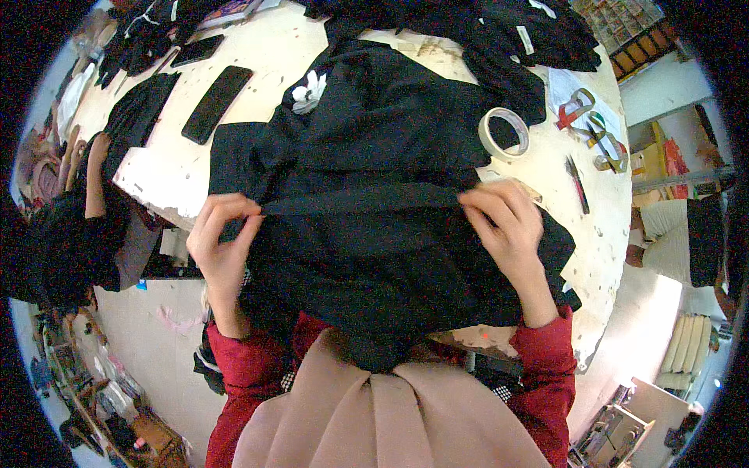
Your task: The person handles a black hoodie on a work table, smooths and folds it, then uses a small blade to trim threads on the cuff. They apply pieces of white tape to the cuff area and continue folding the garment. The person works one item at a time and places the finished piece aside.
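A black garment lies spread over the white table, its near part hanging over the edge toward me. My left hand pinches a folded band of the cloth at its left end, thumb against fingertips. At the band's right end, my right hand pinches it the same way. Between the two hands the band runs nearly straight across. A white flower-shaped piece shows on the garment's upper left. Which part of the garment the band belongs to, I cannot tell.
On the worn white table are a dark phone to the left, a tape roll right of the garment, scissors and a pen. More black clothing is heaped at the back. A person in black is at the left.
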### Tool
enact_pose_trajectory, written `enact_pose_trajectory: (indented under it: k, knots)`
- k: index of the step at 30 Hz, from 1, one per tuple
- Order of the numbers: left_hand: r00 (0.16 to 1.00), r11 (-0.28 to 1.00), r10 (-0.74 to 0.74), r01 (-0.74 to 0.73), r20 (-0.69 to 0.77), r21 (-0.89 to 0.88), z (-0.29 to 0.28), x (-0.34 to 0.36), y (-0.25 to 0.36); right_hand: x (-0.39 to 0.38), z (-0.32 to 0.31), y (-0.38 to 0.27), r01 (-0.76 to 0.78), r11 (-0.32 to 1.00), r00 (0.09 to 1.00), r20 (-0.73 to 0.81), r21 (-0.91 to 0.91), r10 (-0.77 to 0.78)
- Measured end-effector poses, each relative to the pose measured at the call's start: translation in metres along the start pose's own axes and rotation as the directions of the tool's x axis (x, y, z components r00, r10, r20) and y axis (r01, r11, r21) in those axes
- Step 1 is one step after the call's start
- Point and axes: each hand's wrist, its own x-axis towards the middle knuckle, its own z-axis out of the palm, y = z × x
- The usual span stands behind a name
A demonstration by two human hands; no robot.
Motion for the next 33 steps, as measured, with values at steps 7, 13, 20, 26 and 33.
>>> enact_pose_trajectory:
  k: [7,13,20,26,33]
  knots:
    - [0.784,0.822,0.546,-0.433,-0.295,0.369,-0.002,-0.018,0.002,-0.015,-0.040,-0.022,0.313,0.925,0.945,-0.030,-0.215,-0.326]
    - [0.780,0.810,0.561,-0.450,-0.276,0.375,-0.002,-0.013,0.000,-0.016,-0.041,-0.024,0.308,0.934,0.945,-0.058,-0.180,-0.322]
    - [0.726,0.826,0.499,-0.234,-0.473,0.512,-0.026,-0.002,-0.032,-0.031,-0.041,0.012,0.333,0.934,0.941,0.114,-0.129,-0.320]
    - [0.934,0.920,-0.076,0.201,-0.350,0.336,-0.034,0.012,-0.057,-0.045,-0.043,0.002,0.105,0.994,0.981,0.166,-0.039,-0.097]
    - [0.882,0.977,0.210,-0.171,0.423,-0.129,0.047,0.027,0.081,-0.022,-0.040,-0.022,-0.046,0.997,0.970,0.240,0.058,0.031]
